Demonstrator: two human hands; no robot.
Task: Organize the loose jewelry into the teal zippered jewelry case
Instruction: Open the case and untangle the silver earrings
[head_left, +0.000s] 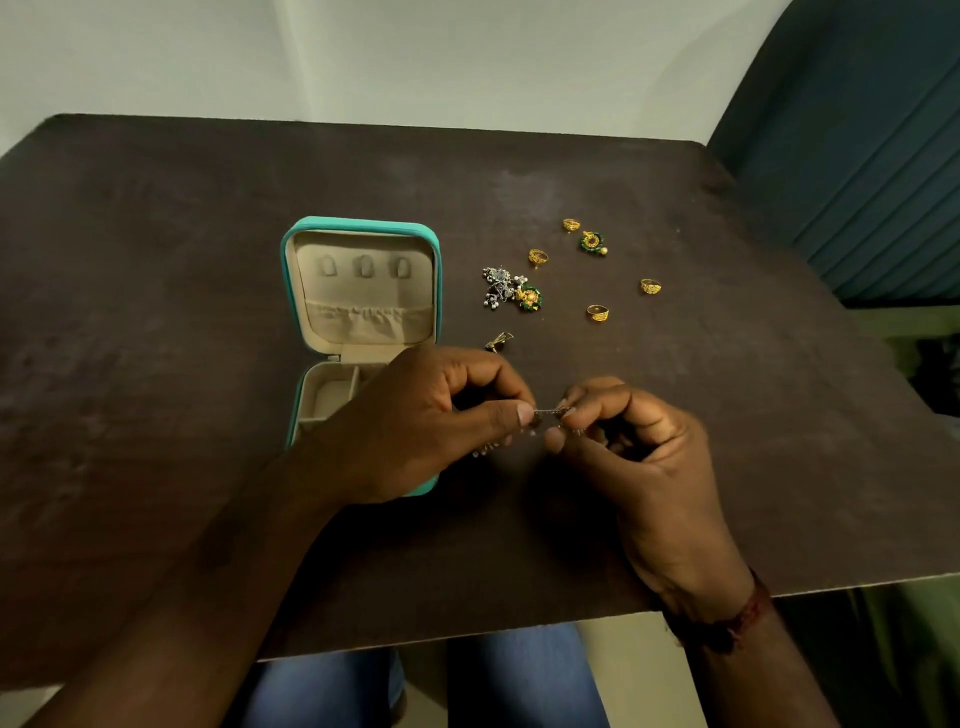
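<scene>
The teal zippered jewelry case (291, 291) lies open on the dark table, lid up, with beige lining and small compartments. My left hand (415, 426) covers the case's lower half and pinches one end of a small silver earring (546, 412). My right hand (639, 447) pinches its other end just to the right. Loose pieces lie beyond my hands: a silver beaded earring (497, 287), a green and gold earring (530, 299), another green and gold earring (593, 242), several gold rings such as one (598, 312), and a small dark piece (500, 341).
The dark brown table (156, 312) ends close to me, with blue-jeaned legs below its near edge. A teal padded chair (857, 156) stands at the right rear. A pale wall lies behind the table.
</scene>
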